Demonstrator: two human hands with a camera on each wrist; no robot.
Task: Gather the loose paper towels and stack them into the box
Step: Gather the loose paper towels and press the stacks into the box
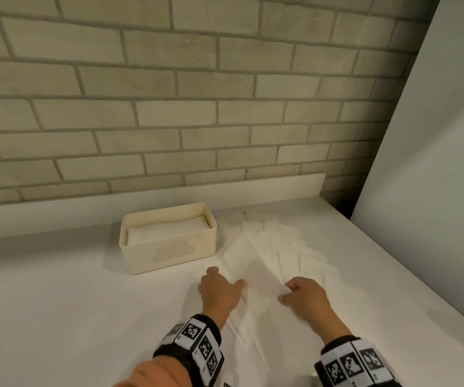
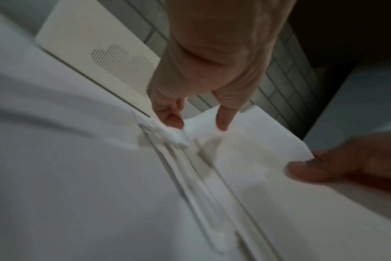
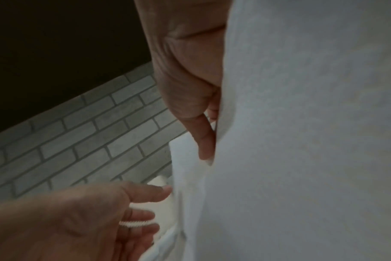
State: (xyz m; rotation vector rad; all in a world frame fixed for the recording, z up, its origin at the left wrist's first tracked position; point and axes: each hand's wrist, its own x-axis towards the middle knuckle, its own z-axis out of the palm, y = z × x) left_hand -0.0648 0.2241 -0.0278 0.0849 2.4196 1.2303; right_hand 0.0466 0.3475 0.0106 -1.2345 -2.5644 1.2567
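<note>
Box (image 1: 147,258), one: cream, open-topped, on the table (image 1: 58,303), holding one stack (image 1: 166,231) of folded towels.
Loose paper towels (image 1: 275,247): one overlapping spread on the table just right of the box; number of sheets cannot be told.
Hands, two: left hand (image 1: 219,291) pinches the spread's near left edges; right hand (image 1: 303,298) grips its near right edge.

Motion blur smears the paper towels (image 2: 246,159) lying just right of the box (image 1: 169,247) in the left wrist view. The box's front wall hides most of its stack (image 1: 166,229); the right hand's (image 1: 303,297) fingertips disappear behind a sheet (image 3: 301,123).
</note>
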